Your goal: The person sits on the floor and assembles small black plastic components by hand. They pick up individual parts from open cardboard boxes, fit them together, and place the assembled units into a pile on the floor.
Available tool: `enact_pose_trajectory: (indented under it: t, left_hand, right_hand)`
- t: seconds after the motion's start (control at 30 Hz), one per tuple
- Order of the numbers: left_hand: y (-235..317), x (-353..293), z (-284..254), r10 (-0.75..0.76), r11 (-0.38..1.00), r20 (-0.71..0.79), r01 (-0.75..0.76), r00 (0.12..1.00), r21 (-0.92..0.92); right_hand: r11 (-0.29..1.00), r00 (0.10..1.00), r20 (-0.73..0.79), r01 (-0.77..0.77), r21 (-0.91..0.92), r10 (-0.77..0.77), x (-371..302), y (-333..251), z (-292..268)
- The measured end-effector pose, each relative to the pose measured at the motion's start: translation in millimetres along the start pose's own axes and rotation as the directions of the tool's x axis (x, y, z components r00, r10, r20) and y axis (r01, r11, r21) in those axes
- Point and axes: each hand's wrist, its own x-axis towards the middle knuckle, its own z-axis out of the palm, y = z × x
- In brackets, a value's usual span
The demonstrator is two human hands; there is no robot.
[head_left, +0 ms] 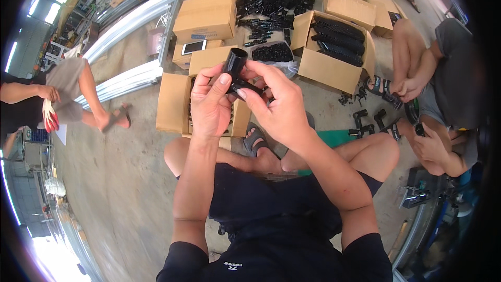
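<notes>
Both my hands are raised in front of my lap, over an open cardboard box. My left hand [213,102] is closed round a black pipe fitting [236,61], its thumb pressed against the side. The fitting has a short, wide tube with its round open end facing up, and a thinner arm branches off to the right. My right hand [279,99] grips that arm between thumb and fingers. The arm's far end is partly hidden by my fingers. Below the hands, the cardboard box [172,104] has its flaps spread; my hands cover most of its inside.
A heap of black parts [271,0] lies beyond my hands, beside a box of black parts [339,47]. Silver metal profiles [130,28] lie at the left. One person [454,73] sits close on my right; another [68,86] holding gloves is at the left.
</notes>
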Motion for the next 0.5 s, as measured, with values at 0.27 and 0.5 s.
enact_pose_trajectory:
  t: [0.27,0.5]
  left_hand:
    - [-26,-7,-45,-0.035,0.998,-0.092,0.040,0.995,0.057]
    - [-51,2,-79,-0.046,0.997,-0.335,0.064,0.941,0.042]
  right_hand:
    - [0.997,0.990,0.116,-0.076,-0.009,0.076,-11,52,7]
    - [0.966,0.931,0.263,-0.227,-0.120,0.252,-2,100,17]
